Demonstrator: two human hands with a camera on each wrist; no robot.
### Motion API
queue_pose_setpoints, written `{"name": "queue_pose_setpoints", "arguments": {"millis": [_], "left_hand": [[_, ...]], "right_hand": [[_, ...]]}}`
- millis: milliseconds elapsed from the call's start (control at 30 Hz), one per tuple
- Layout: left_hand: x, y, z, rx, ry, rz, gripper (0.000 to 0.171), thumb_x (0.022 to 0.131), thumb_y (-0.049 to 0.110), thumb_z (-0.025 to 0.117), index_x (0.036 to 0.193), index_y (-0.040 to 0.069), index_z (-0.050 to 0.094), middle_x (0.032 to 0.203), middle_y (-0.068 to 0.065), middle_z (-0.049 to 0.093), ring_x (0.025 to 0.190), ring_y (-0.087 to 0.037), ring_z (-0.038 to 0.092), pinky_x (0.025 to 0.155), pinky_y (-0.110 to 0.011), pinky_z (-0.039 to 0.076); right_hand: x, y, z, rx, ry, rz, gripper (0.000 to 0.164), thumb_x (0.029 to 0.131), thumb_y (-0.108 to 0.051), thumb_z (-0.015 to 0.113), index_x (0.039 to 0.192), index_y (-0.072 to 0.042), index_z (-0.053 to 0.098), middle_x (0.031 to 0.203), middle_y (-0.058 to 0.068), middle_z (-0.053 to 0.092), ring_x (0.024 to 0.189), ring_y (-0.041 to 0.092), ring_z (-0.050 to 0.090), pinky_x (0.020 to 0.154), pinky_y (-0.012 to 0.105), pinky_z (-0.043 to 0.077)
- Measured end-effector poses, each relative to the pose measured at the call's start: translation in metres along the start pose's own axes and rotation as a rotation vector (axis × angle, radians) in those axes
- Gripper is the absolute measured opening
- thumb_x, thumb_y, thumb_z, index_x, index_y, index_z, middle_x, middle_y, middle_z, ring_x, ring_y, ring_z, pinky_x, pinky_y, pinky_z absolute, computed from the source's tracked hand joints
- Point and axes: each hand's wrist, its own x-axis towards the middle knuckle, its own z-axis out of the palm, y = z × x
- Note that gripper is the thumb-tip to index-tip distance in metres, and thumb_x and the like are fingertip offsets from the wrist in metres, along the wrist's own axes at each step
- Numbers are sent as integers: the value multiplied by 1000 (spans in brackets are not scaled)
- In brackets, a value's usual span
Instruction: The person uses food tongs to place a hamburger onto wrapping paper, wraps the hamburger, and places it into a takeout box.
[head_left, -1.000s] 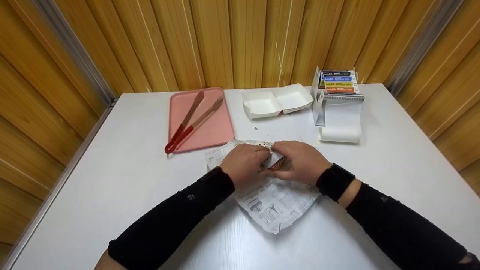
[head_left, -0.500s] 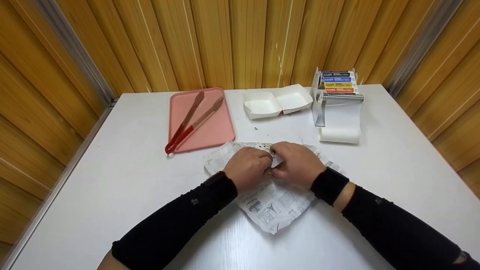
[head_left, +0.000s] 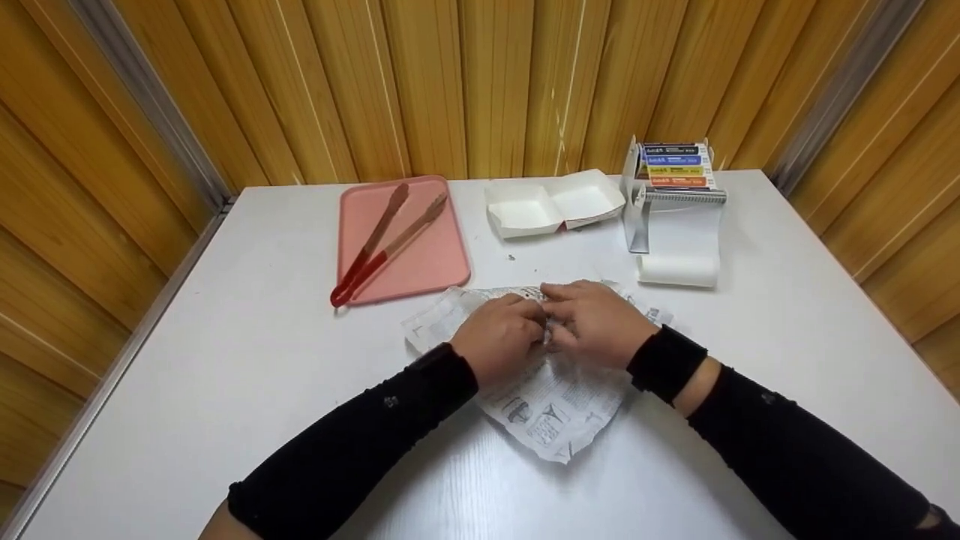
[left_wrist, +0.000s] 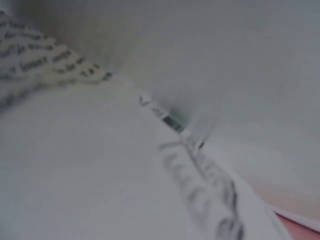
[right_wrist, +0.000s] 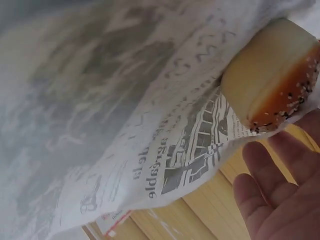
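A sheet of printed wrapping paper (head_left: 559, 420) lies in front of me, folded up around a seeded bread roll (right_wrist: 270, 70). In the right wrist view the roll shows its pale side and a browned crust with black and white seeds. My left hand (head_left: 499, 334) pinches the paper from the left with curled fingers. Facing it, my right hand (head_left: 604, 322) grips the paper's fold from the right, thumb low and fingers above. Its outer fingers (right_wrist: 255, 167) reach beside the roll. Paper fills the left wrist view and hides the left fingers there.
Behind the paper to the left, a pink tray (head_left: 431, 259) bears red-handled tongs (head_left: 365, 262). An unfolded white paper box (head_left: 525, 228) stands at the back centre. Right of it is a metal stand (head_left: 636, 225) with several coloured printed strips and a curled white sheet (head_left: 676, 271).
The hands have drawn closer together over the roll, and its brown crust no longer shows between them in the head view. The paper's front corner has shifted slightly right.
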Motion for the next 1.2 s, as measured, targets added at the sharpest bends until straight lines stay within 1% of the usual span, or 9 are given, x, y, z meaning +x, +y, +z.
{"name": "queue_pose_setpoints", "arguments": {"millis": [200,300,433,633,767,900,1000,1100,1200], "left_hand": [[8,-16,-9,-220,-11,-147,15,101,13,68,109,12,81,110,0,77,107,-17,72,99,-31,55],[14,-22,-9,-194,-42,-211,19,100,23,73,117,14,79,119,0,76,112,-19,70,102,-33,53],[19,-22,-8,-113,-112,-209,31,94,37,81,121,20,79,126,4,75,119,-17,69,106,-35,51],[21,-18,-6,-91,-118,-219,33,89,39,86,115,21,79,124,6,74,113,-18,70,100,-37,53],[22,-16,-6,-101,-127,-232,36,89,40,85,119,23,78,128,4,73,114,-20,69,102,-39,52],[22,-17,-7,-113,-149,-239,40,89,42,85,124,24,77,132,4,72,117,-21,68,104,-40,51],[23,-19,-7,-124,-160,-245,41,89,43,84,124,24,77,132,4,71,118,-20,68,104,-40,50],[23,-21,-8,-127,-166,-248,41,89,44,84,124,24,76,131,4,71,118,-20,67,104,-40,50],[23,-21,-8,-128,-168,-245,40,89,44,85,122,24,77,130,4,71,117,-20,67,103,-40,50]], "right_hand": [[4,3,8,0,58,8,32,104,-29,69,127,-9,77,144,17,65,129,38,64,110,55,48],[4,2,10,-16,69,22,36,97,-32,78,123,-8,79,142,17,66,128,38,65,111,54,48],[6,-1,12,-21,75,36,34,90,-37,85,105,-7,80,131,13,73,119,34,69,105,50,53],[-2,-5,5,13,73,-20,29,90,-34,85,90,-10,69,104,3,67,95,22,64,88,40,56],[-26,-13,-7,139,-56,-117,33,88,-40,87,94,-11,73,109,3,68,102,20,63,91,42,55],[-54,-25,-16,243,-284,-167,55,76,-55,91,110,-16,72,120,-5,67,114,15,61,99,41,53],[-69,-33,-18,245,-356,-175,72,65,-54,97,120,-17,69,127,-8,64,120,14,59,104,40,51],[-77,-35,-16,154,-303,-209,65,69,-42,98,121,-17,69,128,-6,64,122,18,59,107,42,49],[-75,-33,-12,89,-162,-273,32,80,-21,89,108,-15,74,120,-1,70,115,22,64,102,44,51]]}}
